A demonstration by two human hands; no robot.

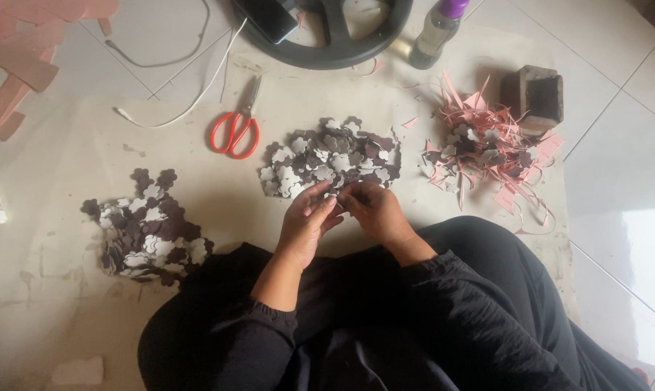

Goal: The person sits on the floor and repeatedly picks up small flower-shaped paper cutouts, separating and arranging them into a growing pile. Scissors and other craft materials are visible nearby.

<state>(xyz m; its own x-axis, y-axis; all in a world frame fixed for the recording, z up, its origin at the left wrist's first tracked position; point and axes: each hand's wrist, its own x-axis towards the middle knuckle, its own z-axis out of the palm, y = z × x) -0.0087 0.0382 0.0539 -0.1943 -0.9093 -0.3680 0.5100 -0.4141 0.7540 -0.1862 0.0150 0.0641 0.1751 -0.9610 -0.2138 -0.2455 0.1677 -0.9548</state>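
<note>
A seated person's left hand point(307, 221) and right hand point(372, 208) meet fingertip to fingertip, pinching a small flower-shaped cutout point(336, 194) at the near edge of the middle pile of cutouts point(331, 156) on the floor; red scissors point(235, 130) lie nearby.

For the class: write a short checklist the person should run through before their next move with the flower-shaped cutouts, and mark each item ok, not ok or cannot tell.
1. Both hands meet at the near edge of the middle pile: ok; left hand and right hand are fingertip to fingertip there.
2. One single cutout pinched: cannot tell; the fingers hide it.
3. Left pile lies apart from the middle one: ok.
4. Pink scraps kept out of the middle pile: ok, bar one stray sliver between them.
5. Red scissors lie clear of the hands: ok.
</note>
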